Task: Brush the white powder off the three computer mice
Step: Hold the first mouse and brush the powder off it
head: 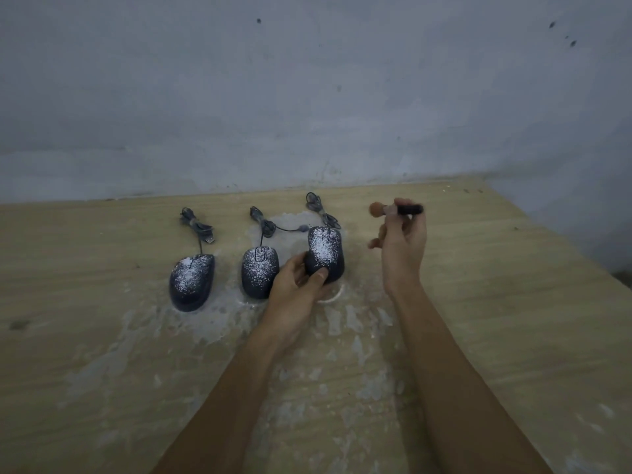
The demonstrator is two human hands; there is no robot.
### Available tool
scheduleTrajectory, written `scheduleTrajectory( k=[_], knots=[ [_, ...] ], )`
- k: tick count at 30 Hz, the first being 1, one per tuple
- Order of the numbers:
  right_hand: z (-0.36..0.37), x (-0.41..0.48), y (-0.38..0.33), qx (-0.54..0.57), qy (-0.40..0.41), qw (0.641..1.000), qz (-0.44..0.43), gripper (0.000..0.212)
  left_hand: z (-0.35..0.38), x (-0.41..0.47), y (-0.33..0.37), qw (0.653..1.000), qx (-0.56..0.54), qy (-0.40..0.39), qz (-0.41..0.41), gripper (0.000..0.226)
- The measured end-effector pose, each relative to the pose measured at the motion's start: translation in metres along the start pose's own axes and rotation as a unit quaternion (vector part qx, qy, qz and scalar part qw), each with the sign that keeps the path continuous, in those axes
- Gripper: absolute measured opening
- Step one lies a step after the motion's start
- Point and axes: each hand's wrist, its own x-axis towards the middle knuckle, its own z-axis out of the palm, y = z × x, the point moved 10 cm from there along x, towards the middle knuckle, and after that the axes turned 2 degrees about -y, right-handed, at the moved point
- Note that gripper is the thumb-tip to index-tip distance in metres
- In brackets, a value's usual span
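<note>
Behind your work surface stands a plain grey wall (307, 90), and the wooden table (513, 302) below it is smeared with pale patches of white powder (212, 323). Three dark computer mice sit in a row near the table's far edge, each with its bundled cable lying behind it and each speckled white on top. The left mouse (192, 282) and the middle mouse (260, 275) lie flat on the table, just beside one another. Your left hand (294, 285) grips the near end of the right mouse (325, 254), thumb pressed on its back, fingers curled under it; the mouse looks tilted up at its near end. Your right hand (403, 248) is raised to the right of that mouse, apart from it, pinching a small brush (396, 209) between thumb and fingertips. Its dark handle points right and its tan bristle head points left, clear of all three mice.
</note>
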Motion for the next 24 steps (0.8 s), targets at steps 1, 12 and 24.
scheduleTrajectory(
  k=[1, 12, 24],
  knots=[
    [0.000, 0.005, 0.001, 0.009, 0.007, 1.000, 0.008, 0.004, -0.001, 0.000, -0.003, 1.000, 0.001, -0.002, -0.003, 0.046],
    [0.025, 0.030, 0.002, -0.048, -0.134, 0.988, 0.059, 0.019, -0.004, 0.008, -0.006, 1.000, -0.023, -0.012, 0.001, 0.048],
    [0.031, 0.031, 0.001, -0.184, -0.104, 0.977, 0.000, 0.016, -0.001, 0.003, 0.000, 1.000, -0.007, -0.017, 0.015, 0.046]
  ],
)
